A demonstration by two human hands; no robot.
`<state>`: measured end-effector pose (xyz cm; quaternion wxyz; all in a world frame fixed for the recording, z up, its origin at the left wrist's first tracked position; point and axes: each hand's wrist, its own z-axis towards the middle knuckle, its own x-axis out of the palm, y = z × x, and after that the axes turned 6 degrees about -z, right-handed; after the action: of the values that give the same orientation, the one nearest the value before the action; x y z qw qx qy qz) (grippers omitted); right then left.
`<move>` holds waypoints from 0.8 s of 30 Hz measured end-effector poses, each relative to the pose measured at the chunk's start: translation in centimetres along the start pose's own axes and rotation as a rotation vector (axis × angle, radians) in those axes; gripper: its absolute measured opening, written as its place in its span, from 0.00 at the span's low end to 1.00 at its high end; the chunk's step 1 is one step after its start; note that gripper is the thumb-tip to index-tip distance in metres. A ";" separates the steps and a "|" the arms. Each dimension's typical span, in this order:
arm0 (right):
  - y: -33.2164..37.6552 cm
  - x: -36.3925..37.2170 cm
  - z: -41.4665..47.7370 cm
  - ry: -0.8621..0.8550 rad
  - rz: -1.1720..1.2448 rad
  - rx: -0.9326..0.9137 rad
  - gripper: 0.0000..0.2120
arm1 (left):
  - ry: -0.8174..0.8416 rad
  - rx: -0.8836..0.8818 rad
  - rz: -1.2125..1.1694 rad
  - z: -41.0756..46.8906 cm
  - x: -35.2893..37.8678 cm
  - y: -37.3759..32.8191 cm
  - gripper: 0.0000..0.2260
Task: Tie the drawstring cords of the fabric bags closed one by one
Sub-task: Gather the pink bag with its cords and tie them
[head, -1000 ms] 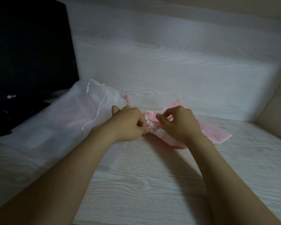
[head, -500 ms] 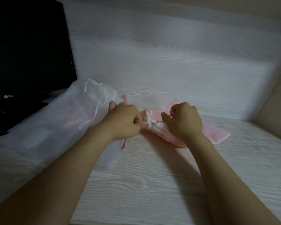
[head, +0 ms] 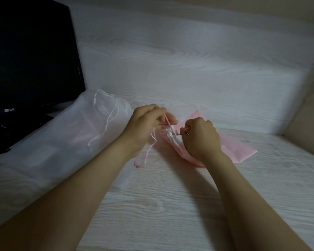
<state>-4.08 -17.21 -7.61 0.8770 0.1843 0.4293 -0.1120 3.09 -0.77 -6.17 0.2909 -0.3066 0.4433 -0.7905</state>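
Because its mouth is cinched, the pink drawstring bag [head: 239,150] hides its contents. Left hand [head: 147,122] pinches the pink cord [head: 149,151]; right hand [head: 200,139] pinches it too.

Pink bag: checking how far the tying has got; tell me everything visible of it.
The pink bag is thin, soft fabric lying on the wood-grain table, mouth gathered into whitish puckers. Its pink cord rises from the mouth into the pinch of the left hand, a loose end trailing on the table; the right hand pinches the cord opposite, covering the bag's middle.
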 end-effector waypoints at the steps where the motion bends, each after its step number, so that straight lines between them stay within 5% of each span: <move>1: 0.0 0.1 0.0 0.001 0.002 -0.011 0.12 | -0.001 -0.033 -0.081 0.0 0.1 0.0 0.15; 6: 0.1 0.4 0.1 0.021 0.018 -0.062 0.14 | -0.058 -0.136 -0.279 0.3 0.3 0.2 0.18; 12: 0.6 -0.3 0.1 0.005 0.274 -0.056 0.26 | -0.049 -0.180 -0.047 0.1 0.1 0.6 0.16; 16: 1.2 -1.3 0.2 0.017 0.555 0.040 0.18 | 0.009 -0.212 0.131 -0.1 0.0 0.7 0.12; 24: 1.0 -2.1 0.0 0.117 0.783 -0.184 0.04 | 0.079 -0.152 0.326 -0.8 0.3 0.8 0.15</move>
<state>-5.01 -16.20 -5.76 0.8403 0.2605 0.3841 0.2802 2.45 -0.93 -7.19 0.3735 -0.2208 0.5565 -0.7086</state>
